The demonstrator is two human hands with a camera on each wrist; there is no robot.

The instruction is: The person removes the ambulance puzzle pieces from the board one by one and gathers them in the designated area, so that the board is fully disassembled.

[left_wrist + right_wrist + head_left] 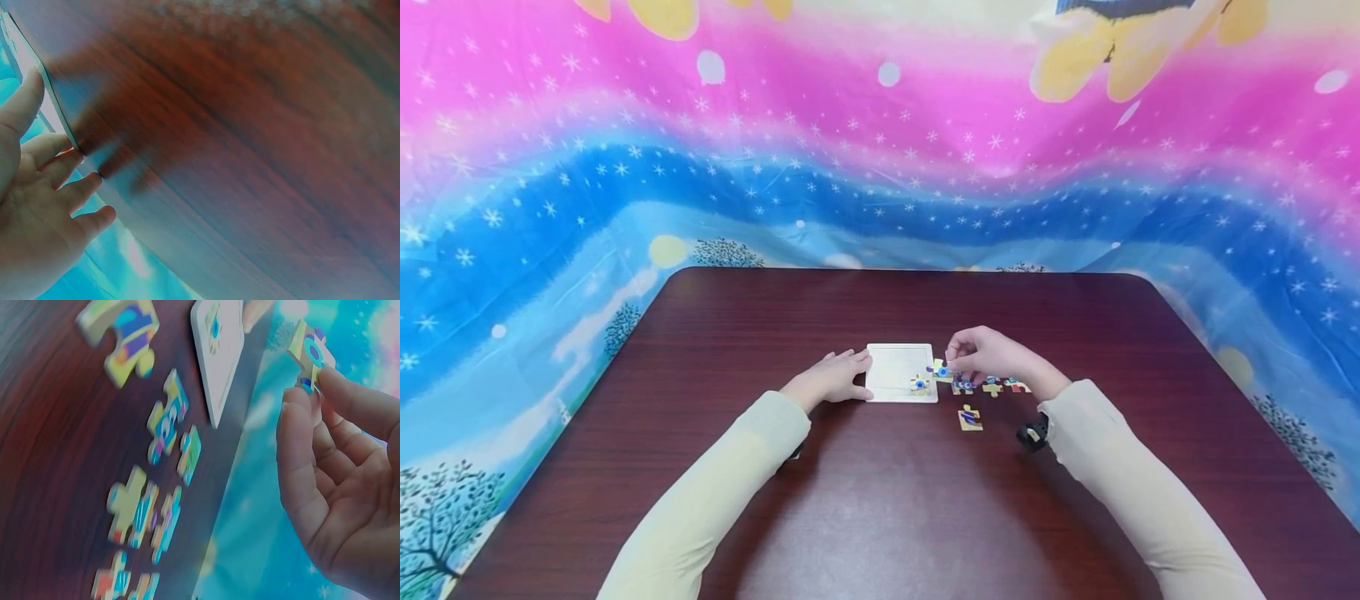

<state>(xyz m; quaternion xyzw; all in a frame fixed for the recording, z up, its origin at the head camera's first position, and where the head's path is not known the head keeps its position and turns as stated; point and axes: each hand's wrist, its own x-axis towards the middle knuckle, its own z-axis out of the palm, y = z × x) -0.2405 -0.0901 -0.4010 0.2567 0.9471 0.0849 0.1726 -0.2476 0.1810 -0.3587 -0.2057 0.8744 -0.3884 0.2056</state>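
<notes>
A white puzzle tray (891, 365) lies flat on the table, one puzzle piece (920, 384) with a blue round spot inside it near its lower right corner. My left hand (830, 379) touches the tray's left edge with spread fingers; the left wrist view shows the fingertips along that edge. Between thumb and fingers, my right hand (988, 353) pinches another puzzle piece (312, 353), yellow with a blue-and-purple round spot. That piece is held above the tray's right edge in the head view.
Several loose puzzle pieces (167, 419) lie on the dark wooden table (880, 500) right of the tray, partly under my right hand. One piece (971, 418) sits apart, nearer me. A colourful cloth (880, 167) hangs behind the table and along its sides.
</notes>
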